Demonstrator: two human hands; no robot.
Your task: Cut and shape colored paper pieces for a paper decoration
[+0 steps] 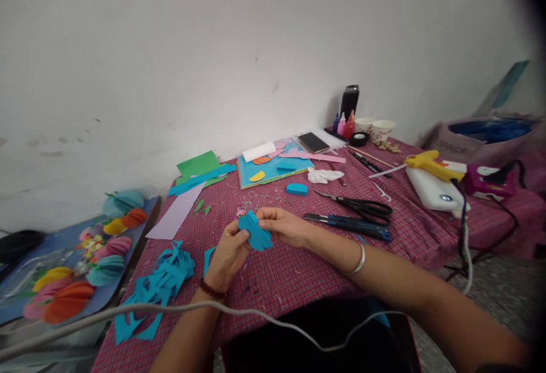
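A small stack of blue paper pieces (255,231) is held between both hands above the checked tablecloth. My left hand (232,248) pinches its lower left side with thumb and fingers. My right hand (279,225) grips the stack's upper right edge, thumb on top. Blue paper scraps (164,282) lie heaped to the left of my left hand. Beyond my right hand, a blue half-round stack (297,189) rests on the cloth. Black-handled scissors (362,207) and a blue cutter (350,226) lie to the right, above my right forearm.
A white cable (205,305) crosses in front, over the left forearm. A yellow glue gun (433,164) and white power bank (433,190) sit at right. Behind are a blue folder (243,177), phone (313,142), black bottle (350,100) and paper cups (383,130). Paper ornaments (68,302) lie at far left.
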